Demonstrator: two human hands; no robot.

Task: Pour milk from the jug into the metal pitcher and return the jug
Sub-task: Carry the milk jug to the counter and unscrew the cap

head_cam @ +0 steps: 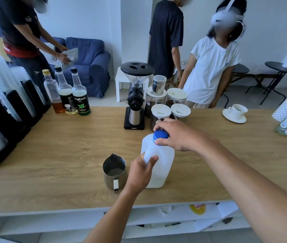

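Observation:
A white plastic milk jug (162,165) stands upright on the wooden counter (69,155), slightly right of centre. My left hand (140,172) is wrapped around its handle on the near left side. My right hand (176,134) grips the blue cap (160,135) on top of the jug with fingers and thumb. The metal pitcher (114,171) stands just to the left of the jug, upright, spout pointing away, handle toward me. Its inside looks dark; I cannot tell whether it holds liquid.
Behind the jug stand a coffee grinder (135,97) and several lidded jars (162,114). Syrup bottles (79,95) and cup stacks (4,90) are at the left, a white cup on a saucer (235,113) at the right. Three people stand beyond the counter.

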